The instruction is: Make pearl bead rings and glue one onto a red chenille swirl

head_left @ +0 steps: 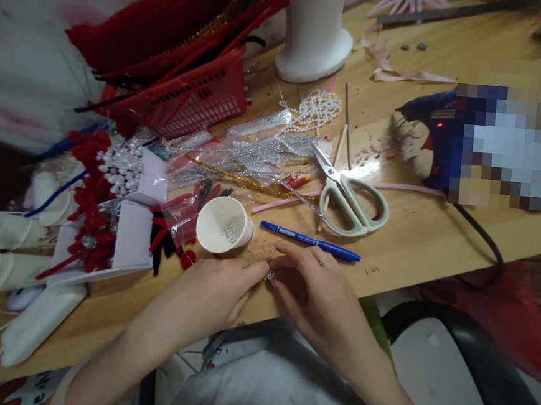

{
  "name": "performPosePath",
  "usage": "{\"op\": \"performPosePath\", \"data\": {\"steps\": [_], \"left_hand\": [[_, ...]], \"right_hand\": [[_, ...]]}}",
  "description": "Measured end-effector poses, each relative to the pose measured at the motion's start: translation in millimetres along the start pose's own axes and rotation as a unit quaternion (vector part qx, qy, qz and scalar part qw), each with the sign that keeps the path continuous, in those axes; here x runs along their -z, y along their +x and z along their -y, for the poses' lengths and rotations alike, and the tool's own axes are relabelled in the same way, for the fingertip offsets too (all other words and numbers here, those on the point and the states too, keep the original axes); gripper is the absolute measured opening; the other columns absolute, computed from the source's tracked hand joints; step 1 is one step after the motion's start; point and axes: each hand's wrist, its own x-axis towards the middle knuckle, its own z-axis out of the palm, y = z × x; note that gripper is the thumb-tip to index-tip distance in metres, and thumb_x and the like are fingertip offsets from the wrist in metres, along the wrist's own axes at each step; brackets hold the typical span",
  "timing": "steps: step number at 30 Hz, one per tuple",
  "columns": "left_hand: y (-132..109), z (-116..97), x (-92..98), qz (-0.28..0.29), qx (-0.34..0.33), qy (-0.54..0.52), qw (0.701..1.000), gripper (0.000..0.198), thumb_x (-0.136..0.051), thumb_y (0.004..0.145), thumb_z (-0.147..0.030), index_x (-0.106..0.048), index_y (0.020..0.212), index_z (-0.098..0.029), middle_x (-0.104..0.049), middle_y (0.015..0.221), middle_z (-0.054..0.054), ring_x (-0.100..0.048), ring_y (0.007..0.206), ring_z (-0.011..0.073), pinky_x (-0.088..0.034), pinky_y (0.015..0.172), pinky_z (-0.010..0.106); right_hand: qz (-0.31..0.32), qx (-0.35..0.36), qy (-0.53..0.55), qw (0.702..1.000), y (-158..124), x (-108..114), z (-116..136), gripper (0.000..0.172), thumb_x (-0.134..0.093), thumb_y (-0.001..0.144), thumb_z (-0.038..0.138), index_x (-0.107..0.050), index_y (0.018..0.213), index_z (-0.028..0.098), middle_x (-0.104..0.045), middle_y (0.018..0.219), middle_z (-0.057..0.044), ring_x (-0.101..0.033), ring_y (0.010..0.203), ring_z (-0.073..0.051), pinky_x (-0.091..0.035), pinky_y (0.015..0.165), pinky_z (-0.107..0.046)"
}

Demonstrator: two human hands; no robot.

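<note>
My left hand [221, 283] and my right hand [315, 284] meet at the table's front edge. Between their fingertips is a small, sparkling silvery piece [269, 276], perhaps a rhinestone or bead ornament; its exact kind is too small to make out. The left fingers are pinched together at it, and the right thumb and fingers close on its other side. Just behind my left hand stands a white paper cup [207, 225] holding small pearly beads [234, 229]. A blue marker pen [309, 241] lies just beyond my right fingers.
Green-handled scissors [345, 199] lie beyond the pen, near strings of white beads [318, 109]. A blue glue gun [438, 128] with a red light lies right, its cable hanging off the edge. Left are a white box [134, 235] of red pieces and a red basket [204, 97].
</note>
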Motion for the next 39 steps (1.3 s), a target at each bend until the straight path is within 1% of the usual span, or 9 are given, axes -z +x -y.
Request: {"op": "performPosePath", "data": {"steps": [5,8,11,13,16,22,29,34,39], "left_hand": [[3.4,-2.2,6.8,0.025,0.034,-0.044,0.998,0.022,-0.035,0.096,-0.024,-0.057,0.099,-0.023,-0.068,0.082,0.006,-0.068,0.073,0.0264,-0.039,0.056,0.031],[4.5,-1.3,8.9,0.028,0.041,-0.066,0.997,0.019,-0.036,0.096,-0.024,-0.055,0.094,-0.022,-0.066,0.082,0.005,-0.065,0.075,0.0247,-0.040,0.061,0.032],[5.9,0.0,9.8,0.018,0.045,-0.088,0.995,0.019,-0.037,0.095,-0.023,-0.054,0.089,-0.022,-0.063,0.081,0.003,-0.062,0.074,0.0221,-0.040,0.064,0.033],[7.1,0.5,9.2,0.005,0.046,-0.113,0.993,0.019,-0.037,0.095,-0.023,-0.053,0.085,-0.021,-0.061,0.081,0.002,-0.060,0.074,0.0203,-0.040,0.065,0.032],[8.8,0.3,6.6,-0.012,0.052,-0.151,0.987,0.019,-0.037,0.095,-0.023,-0.053,0.083,-0.021,-0.061,0.082,0.001,-0.059,0.075,0.0186,-0.040,0.067,0.031],[8.7,0.3,0.1,-0.036,0.075,-0.216,0.973,0.021,-0.037,0.095,-0.025,-0.049,0.079,-0.021,-0.060,0.079,0.000,-0.056,0.073,0.0167,-0.041,0.066,0.029],[11.6,-2.1,-4.5,-0.050,0.142,-0.299,0.942,0.018,-0.040,0.091,-0.027,-0.048,0.076,-0.021,-0.058,0.072,-0.003,-0.054,0.065,0.0148,-0.036,0.058,0.026],[15.9,-6.3,-2.6,-0.042,0.188,-0.315,0.929,0.015,-0.046,0.085,-0.025,-0.045,0.070,-0.021,-0.050,0.062,-0.005,-0.048,0.058,0.0132,-0.031,0.053,0.026],[15.2,-7.0,-2.1,-0.051,0.190,-0.323,0.926,0.015,-0.045,0.086,-0.024,-0.048,0.072,-0.021,-0.050,0.061,-0.005,-0.049,0.059,0.0134,-0.030,0.053,0.025]], "right_hand": [[-0.005,-0.006,0.021,1.000,0.5,2.2,-1.7,0.038,-0.060,0.090,0.013,-0.050,0.126,0.016,-0.070,0.104,-0.008,-0.060,0.098,-0.024,-0.052,0.084,-0.039],[0.002,0.002,0.023,1.000,1.7,3.8,-2.1,0.027,-0.061,0.091,0.014,-0.057,0.117,0.015,-0.071,0.100,-0.008,-0.060,0.094,-0.024,-0.052,0.080,-0.038],[0.010,0.067,-0.002,0.998,2.2,3.7,-4.5,0.017,-0.059,0.093,0.015,-0.066,0.109,0.015,-0.073,0.097,-0.008,-0.059,0.088,-0.024,-0.051,0.077,-0.039],[-0.003,0.122,-0.019,0.992,0.9,2.6,-6.6,0.019,-0.058,0.094,0.016,-0.068,0.110,0.015,-0.074,0.103,-0.008,-0.059,0.088,-0.023,-0.051,0.078,-0.039],[-0.009,0.150,-0.050,0.987,-2.5,0.7,-7.9,0.020,-0.060,0.094,0.017,-0.070,0.111,0.014,-0.075,0.110,-0.008,-0.060,0.089,-0.023,-0.052,0.078,-0.040],[-0.004,0.146,-0.082,0.986,-3.7,-0.9,-4.2,0.020,-0.057,0.095,0.016,-0.072,0.108,0.014,-0.075,0.110,-0.010,-0.062,0.089,-0.023,-0.054,0.077,-0.043],[-0.020,0.151,-0.084,0.985,-2.1,-0.5,-1.8,0.016,-0.059,0.093,0.013,-0.071,0.104,0.013,-0.075,0.109,-0.009,-0.061,0.087,-0.023,-0.055,0.077,-0.042],[-0.005,0.148,-0.061,0.987,-4.1,1.0,-3.5,0.023,-0.061,0.090,0.012,-0.065,0.113,0.012,-0.074,0.111,-0.010,-0.060,0.091,-0.024,-0.054,0.082,-0.042],[-0.007,0.095,-0.046,0.994,-4.6,1.5,-4.1,0.028,-0.056,0.093,0.012,-0.058,0.121,0.015,-0.074,0.098,-0.009,-0.060,0.090,-0.023,-0.054,0.076,-0.038]]}}
